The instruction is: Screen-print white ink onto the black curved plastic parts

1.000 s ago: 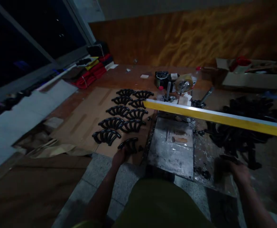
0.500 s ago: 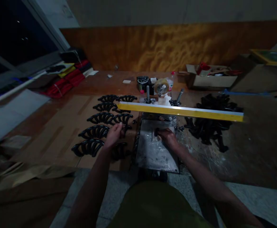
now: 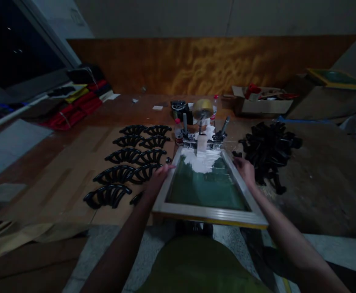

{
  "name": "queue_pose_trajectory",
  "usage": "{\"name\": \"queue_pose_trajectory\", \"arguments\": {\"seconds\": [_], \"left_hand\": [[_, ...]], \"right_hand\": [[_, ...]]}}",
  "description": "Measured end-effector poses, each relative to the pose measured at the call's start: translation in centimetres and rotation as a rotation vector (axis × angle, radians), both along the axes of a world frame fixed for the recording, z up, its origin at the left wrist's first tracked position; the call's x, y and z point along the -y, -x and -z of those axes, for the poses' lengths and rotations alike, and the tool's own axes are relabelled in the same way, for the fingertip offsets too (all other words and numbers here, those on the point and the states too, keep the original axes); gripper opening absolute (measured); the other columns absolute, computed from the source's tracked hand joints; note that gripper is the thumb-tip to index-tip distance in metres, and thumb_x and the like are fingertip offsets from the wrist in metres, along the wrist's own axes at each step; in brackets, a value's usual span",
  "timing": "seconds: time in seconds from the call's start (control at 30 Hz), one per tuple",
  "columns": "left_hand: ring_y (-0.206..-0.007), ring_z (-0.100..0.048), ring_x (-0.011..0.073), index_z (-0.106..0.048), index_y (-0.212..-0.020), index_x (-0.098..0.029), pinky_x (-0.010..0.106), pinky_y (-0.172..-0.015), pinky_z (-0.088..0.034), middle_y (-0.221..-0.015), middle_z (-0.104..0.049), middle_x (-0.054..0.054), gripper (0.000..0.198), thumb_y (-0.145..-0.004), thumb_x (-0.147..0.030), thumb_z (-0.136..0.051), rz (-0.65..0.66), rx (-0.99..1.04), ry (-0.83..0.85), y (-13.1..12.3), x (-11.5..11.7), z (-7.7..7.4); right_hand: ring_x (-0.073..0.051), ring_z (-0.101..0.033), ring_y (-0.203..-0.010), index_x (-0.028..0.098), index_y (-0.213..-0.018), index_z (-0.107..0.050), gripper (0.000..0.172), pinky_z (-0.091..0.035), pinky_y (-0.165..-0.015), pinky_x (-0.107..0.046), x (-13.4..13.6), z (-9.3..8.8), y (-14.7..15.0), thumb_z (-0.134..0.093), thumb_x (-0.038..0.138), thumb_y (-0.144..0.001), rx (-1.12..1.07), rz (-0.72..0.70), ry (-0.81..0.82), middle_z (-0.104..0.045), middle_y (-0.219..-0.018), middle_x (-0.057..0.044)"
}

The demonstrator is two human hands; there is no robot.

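A screen-printing frame (image 3: pixel 210 214) with a metal border and green mesh (image 3: pixel 207 187) lies in front of me, covering the spot where the metal plate was. White ink (image 3: pixel 200 162) is spread across the mesh's far end, where a squeegee with a pale blade (image 3: pixel 201 144) stands upright. My left hand (image 3: pixel 159 177) is closed at the frame's left side, fingertips on the rim. Opposite it, my right hand (image 3: pixel 245 170) grips the right side. Whatever lies beneath the frame is hidden.
Curved black ribbed pieces (image 3: pixel 121 174) lie in two columns on cardboard at left. A heap of black parts (image 3: pixel 269 150) sits at right. Behind the frame stand clamps (image 3: pixel 222 132), a red-capped bottle (image 3: pixel 178 132) and a tape roll (image 3: pixel 202 108). An open carton (image 3: pixel 261 106) is farther back.
The raised frame has swung down over the metal plate. My left hand moved from the black pieces, and my right hand from a small black part on the plate, to the frame's sides.
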State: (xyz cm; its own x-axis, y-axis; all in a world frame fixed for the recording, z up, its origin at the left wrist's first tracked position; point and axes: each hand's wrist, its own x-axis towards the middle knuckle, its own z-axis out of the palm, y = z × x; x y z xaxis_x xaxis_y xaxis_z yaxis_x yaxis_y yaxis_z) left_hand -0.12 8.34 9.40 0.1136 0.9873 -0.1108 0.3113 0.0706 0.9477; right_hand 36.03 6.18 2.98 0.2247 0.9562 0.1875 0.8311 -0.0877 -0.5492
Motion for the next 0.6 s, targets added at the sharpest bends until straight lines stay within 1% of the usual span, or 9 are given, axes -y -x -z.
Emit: {"name": "queue_pose_trajectory", "arguments": {"seconds": [0.07,0.17,0.2,0.27,0.33,0.4,0.43,0.5,0.6], "left_hand": [[-0.115,-0.062,0.0271,-0.07,-0.111,-0.017,0.04,-0.104,-0.047,-0.114,-0.073,0.008,0.044,-0.085,-0.048,-0.053,0.066,-0.05,0.062,0.6,1.6,2.4],[-0.115,-0.062,0.0272,-0.058,-0.131,-0.015,0.039,-0.099,-0.051,-0.122,-0.07,0.01,0.057,-0.08,-0.042,-0.06,0.047,0.022,0.143,0.5,2.9,6.1],[-0.115,-0.063,0.0269,-0.055,-0.134,-0.015,0.039,-0.098,-0.051,-0.124,-0.068,0.011,0.06,-0.08,-0.041,-0.06,0.037,0.044,0.163,0.3,2.9,7.2],[-0.114,-0.064,0.0268,-0.052,-0.137,-0.015,0.039,-0.097,-0.052,-0.127,-0.067,0.012,0.063,-0.08,-0.041,-0.06,0.031,0.072,0.204,0.1,2.8,8.6],[-0.114,-0.064,0.0274,-0.052,-0.136,-0.014,0.041,-0.099,-0.051,-0.127,-0.066,0.013,0.063,-0.08,-0.041,-0.061,0.037,0.097,0.23,0.0,2.6,9.2],[-0.117,-0.062,0.0285,-0.054,-0.134,-0.014,0.042,-0.101,-0.049,-0.129,-0.066,0.013,0.062,-0.08,-0.042,-0.062,0.041,0.119,0.239,0.2,2.6,9.4],[-0.119,-0.061,0.029,-0.055,-0.133,-0.015,0.043,-0.102,-0.048,-0.13,-0.066,0.013,0.061,-0.08,-0.043,-0.062,0.045,0.128,0.243,0.3,2.6,9.3],[-0.121,-0.06,0.0293,-0.056,-0.132,-0.014,0.043,-0.104,-0.047,-0.131,-0.066,0.013,0.059,-0.081,-0.044,-0.061,0.041,0.129,0.255,0.4,2.7,9.2],[-0.122,-0.06,0.0286,-0.057,-0.131,-0.012,0.041,-0.104,-0.047,-0.135,-0.063,0.014,0.057,-0.083,-0.044,-0.058,0.048,0.111,0.264,0.4,2.9,9.0]], "right_hand": [[-0.031,-0.053,-0.124,0.015,-0.129,-0.062,0.041,-0.04,-0.106,-0.049,-2.1,-1.7,0.0,-0.047,0.024,-0.092,0.051,0.008,-0.083,-0.062,-0.133,-0.016],[-0.031,-0.038,-0.137,0.013,-0.14,-0.05,0.056,-0.033,-0.112,-0.046,-5.6,-3.8,3.3,-0.059,0.02,-0.086,0.182,-0.203,-0.166,-0.042,-0.152,-0.017],[-0.031,-0.037,-0.137,0.013,-0.14,-0.049,0.057,-0.033,-0.112,-0.045,-6.6,-4.3,4.6,-0.061,0.018,-0.085,0.23,-0.275,-0.14,-0.041,-0.152,-0.018],[-0.029,-0.046,-0.128,0.011,-0.133,-0.054,0.048,-0.038,-0.105,-0.041,-8.2,-4.8,6.9,-0.06,0.014,-0.085,0.322,-0.357,-0.015,-0.052,-0.14,-0.02],[-0.027,-0.057,-0.109,0.011,-0.119,-0.06,0.032,-0.044,-0.092,-0.035,-8.7,-4.7,8.4,-0.057,0.014,-0.087,0.398,-0.391,0.137,-0.065,-0.118,-0.017],[-0.024,-0.061,-0.096,0.013,-0.105,-0.064,0.021,-0.044,-0.081,-0.03,-7.9,-4.2,9.1,-0.057,0.015,-0.086,0.437,-0.42,0.237,-0.069,-0.101,-0.013],[-0.023,-0.061,-0.094,0.014,-0.1,-0.065,0.017,-0.044,-0.08,-0.029,-7.1,-3.8,9.3,-0.057,0.014,-0.085,0.447,-0.444,0.254,-0.069,-0.098,-0.012],[-0.024,-0.059,-0.097,0.014,-0.094,-0.066,0.016,-0.043,-0.082,-0.03,-4.8,-3.1,9.4,-0.056,0.011,-0.082,0.462,-0.523,0.221,-0.068,-0.097,-0.013],[-0.025,-0.057,-0.1,0.012,-0.097,-0.065,0.023,-0.043,-0.086,-0.032,-1.6,-2.7,9.0,-0.053,0.006,-0.079,0.474,-0.727,0.125,-0.067,-0.099,-0.015]]}}
